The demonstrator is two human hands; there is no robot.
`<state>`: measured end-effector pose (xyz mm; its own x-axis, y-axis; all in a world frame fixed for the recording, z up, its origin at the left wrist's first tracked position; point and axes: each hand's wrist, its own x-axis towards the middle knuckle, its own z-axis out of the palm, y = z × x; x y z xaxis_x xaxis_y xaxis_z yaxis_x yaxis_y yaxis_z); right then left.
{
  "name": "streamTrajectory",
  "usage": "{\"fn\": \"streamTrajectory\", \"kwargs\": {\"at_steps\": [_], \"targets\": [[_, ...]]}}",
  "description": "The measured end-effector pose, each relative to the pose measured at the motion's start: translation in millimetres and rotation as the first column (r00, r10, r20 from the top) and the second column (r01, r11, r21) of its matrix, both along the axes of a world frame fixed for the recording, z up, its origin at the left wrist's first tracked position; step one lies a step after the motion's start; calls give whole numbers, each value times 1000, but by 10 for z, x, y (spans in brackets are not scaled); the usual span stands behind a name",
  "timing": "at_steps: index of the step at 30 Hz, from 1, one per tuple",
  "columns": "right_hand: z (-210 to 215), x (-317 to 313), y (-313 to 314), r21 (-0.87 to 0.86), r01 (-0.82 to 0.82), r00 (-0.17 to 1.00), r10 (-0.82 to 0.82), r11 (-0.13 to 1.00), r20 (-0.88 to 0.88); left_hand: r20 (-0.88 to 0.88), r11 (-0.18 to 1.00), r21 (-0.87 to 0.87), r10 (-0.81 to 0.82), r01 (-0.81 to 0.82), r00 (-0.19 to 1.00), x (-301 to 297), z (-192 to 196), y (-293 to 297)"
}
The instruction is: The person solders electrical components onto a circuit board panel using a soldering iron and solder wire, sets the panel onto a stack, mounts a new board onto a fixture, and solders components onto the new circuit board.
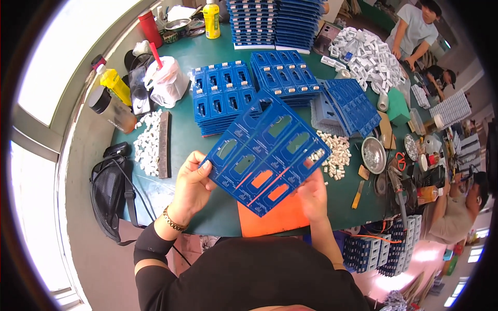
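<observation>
A blue circuit board panel [254,165] with several oblong cut-outs is held up, tilted, above the table. My left hand [195,179] pinches its left corner, thumb on top. At the right edge my right hand [313,193] grips the same panel, its fingers partly behind the board. Below the panel lies an orange mat [272,224], which shows through some cut-outs. Just beyond stand two stacks of like panels, a left stack [220,93] and a right stack [284,75], with small white connectors along their rows. A pile of small white connectors [336,155] lies by my right hand.
More blue panels [353,106] lean right of the stacks. White plastic housings [365,57] heap at the back right. A soldering iron cable [398,192], metal dish [373,154] and yellow-handled blade [357,195] lie right. Loose connectors [147,145] and bottles [111,111] stand left. Other people [415,31] work beyond.
</observation>
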<state>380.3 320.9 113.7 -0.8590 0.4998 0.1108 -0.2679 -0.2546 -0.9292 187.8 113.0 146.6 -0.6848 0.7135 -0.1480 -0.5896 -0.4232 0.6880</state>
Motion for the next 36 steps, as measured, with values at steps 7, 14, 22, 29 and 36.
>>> {"fn": "streamTrajectory", "kwargs": {"at_steps": [7,14,22,29,36], "targets": [[282,246,504,72,-5,998,10,997,-61,-71,978,-159,-145,132,987,-164,178,60],[752,-60,329,277,-404,890,305,872,338,-260,991,-123,-75,44,963,-399,256,-46],[802,-111,526,178,30,994,-48,984,97,-421,978,-196,-24,-65,907,-278,341,35],[576,-846,1361,7,416,902,-412,909,-128,-535,793,-575,-551,201,640,-104,142,-57],[159,-1638,1597,-187,390,911,-408,902,-64,-773,799,-601,-582,2,252,41,144,-188]]}}
